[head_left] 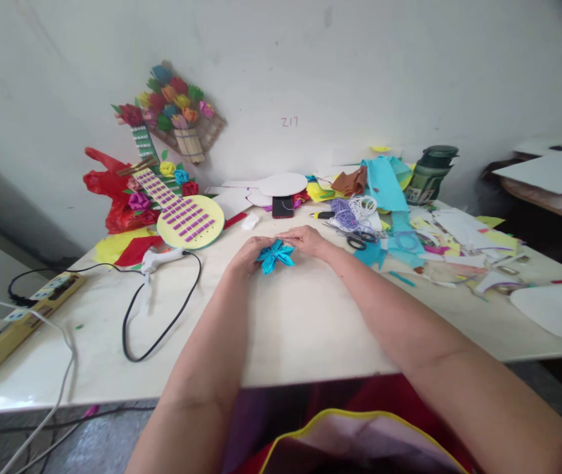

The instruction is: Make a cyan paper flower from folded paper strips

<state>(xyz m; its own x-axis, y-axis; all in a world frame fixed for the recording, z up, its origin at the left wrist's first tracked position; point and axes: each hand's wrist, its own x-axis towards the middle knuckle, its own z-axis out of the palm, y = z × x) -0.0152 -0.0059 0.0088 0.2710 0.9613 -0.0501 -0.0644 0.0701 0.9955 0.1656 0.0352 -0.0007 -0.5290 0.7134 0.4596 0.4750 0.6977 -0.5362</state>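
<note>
A blue flower with pointed petals [276, 257], looking like folded paper or fabric, is held just above the white table [310, 322] near its middle. On its left side, my left hand [252, 253] is closed on the petals. My right hand [304, 239] reaches in from the right, its fingers together at the flower's upper right edge. Both hands touch the flower, and the fingertips behind it are partly hidden.
A glue gun [158, 261] with a looping black cable lies left, near a power strip [43, 306]. Behind stand a yellow guitar-shaped craft [190, 222] and a phone [282, 207]. To the right are scissors [360, 239], yarn [348, 214], paper scraps [449, 243] and a green bottle [431, 176].
</note>
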